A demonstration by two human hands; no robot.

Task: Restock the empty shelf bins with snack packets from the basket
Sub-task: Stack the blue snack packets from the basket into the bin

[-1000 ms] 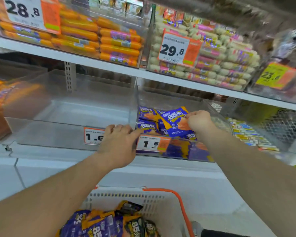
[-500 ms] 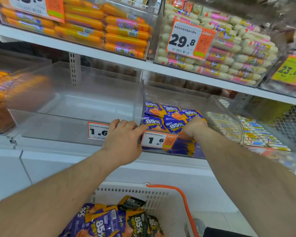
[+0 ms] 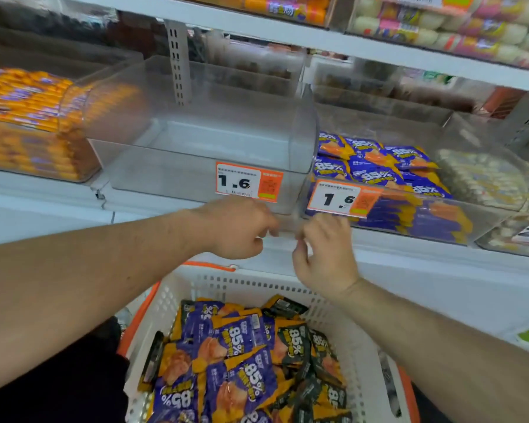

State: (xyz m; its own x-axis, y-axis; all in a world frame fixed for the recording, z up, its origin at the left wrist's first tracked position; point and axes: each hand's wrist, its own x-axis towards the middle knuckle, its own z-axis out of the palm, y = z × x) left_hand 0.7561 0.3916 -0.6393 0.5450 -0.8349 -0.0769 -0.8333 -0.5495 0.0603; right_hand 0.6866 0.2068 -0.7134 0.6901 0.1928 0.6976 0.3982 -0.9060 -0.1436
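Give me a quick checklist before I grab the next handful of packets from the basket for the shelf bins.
1. Left hand free: ok, fingers loosely curled, nothing held.
2. Right hand free: ok, nothing visible in it.
3. Stock in the basket: ok, many purple packets and some black packets remain.
4. Empty bin ready: ok, open top, nothing inside.
5. Right bin has room: ok, only partly filled with purple packets.
6. Which flavour the empty bin's price tag calls for: cannot tell, the small print is unreadable.
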